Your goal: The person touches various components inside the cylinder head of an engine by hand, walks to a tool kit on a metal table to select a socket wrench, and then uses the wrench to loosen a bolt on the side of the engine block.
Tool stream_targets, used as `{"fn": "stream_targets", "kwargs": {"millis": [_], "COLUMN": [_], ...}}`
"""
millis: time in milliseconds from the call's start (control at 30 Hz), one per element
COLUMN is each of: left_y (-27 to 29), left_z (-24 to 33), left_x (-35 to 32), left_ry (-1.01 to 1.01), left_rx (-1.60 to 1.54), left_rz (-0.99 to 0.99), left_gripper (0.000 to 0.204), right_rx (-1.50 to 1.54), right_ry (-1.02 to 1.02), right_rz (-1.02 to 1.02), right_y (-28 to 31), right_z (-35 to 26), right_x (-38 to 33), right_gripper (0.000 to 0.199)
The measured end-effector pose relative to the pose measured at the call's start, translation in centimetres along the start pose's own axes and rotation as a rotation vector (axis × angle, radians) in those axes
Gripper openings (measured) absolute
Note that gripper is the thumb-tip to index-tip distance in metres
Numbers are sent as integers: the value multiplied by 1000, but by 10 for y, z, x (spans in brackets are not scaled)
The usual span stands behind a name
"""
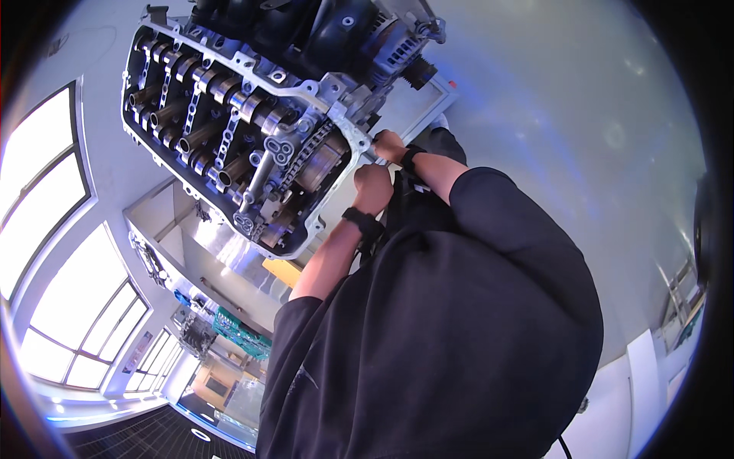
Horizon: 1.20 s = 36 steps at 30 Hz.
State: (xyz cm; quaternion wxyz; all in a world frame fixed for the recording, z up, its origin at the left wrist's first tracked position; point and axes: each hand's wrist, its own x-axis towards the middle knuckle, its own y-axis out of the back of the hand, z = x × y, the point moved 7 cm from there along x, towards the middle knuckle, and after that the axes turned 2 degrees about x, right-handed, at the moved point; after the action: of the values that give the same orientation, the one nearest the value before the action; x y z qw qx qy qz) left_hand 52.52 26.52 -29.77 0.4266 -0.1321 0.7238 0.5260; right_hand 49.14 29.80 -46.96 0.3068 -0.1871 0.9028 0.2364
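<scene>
A car engine [229,99] with its top cover off fills the upper left. Inside its pale metal rim lie camshafts [206,80], several tubes [200,138] and, at the end nearest me, a timing chain [310,157]. Just beyond that end my left hand [373,188] is closed in front of my body. Slightly farther and to the right, my right hand [390,145] is closed too, close to the engine's corner. Whatever the fingers of either hand hold is hidden. Both wrists carry black bands.
Black plastic ducting [306,34] and an alternator [397,46] sit along the engine's far side. A light-coloured stand [428,103] shows below the alternator. Left of me are a workbench [172,229], a green part [237,330] and large windows [50,199]. Grey floor [566,115] extends to the right.
</scene>
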Motion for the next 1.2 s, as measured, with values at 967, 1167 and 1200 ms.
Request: {"fn": "stream_targets", "kwargs": {"millis": [967, 1167, 1200], "left_y": [-46, -48, -46], "left_z": [-5, -25, -28], "left_x": [26, 27, 35], "left_ry": [103, 196, 195], "left_rx": [-240, -173, -168], "left_rz": [-359, -331, -319], "left_gripper": [28, 27, 27], "right_rx": [311, 316, 307], "right_ry": [-305, -262, -266], "right_rz": [-317, -289, -263], "right_y": [-30, -38, -39], "right_z": [6, -12, -9], "right_x": [-15, -2, 7], "right_gripper": [48, 43, 41]}}
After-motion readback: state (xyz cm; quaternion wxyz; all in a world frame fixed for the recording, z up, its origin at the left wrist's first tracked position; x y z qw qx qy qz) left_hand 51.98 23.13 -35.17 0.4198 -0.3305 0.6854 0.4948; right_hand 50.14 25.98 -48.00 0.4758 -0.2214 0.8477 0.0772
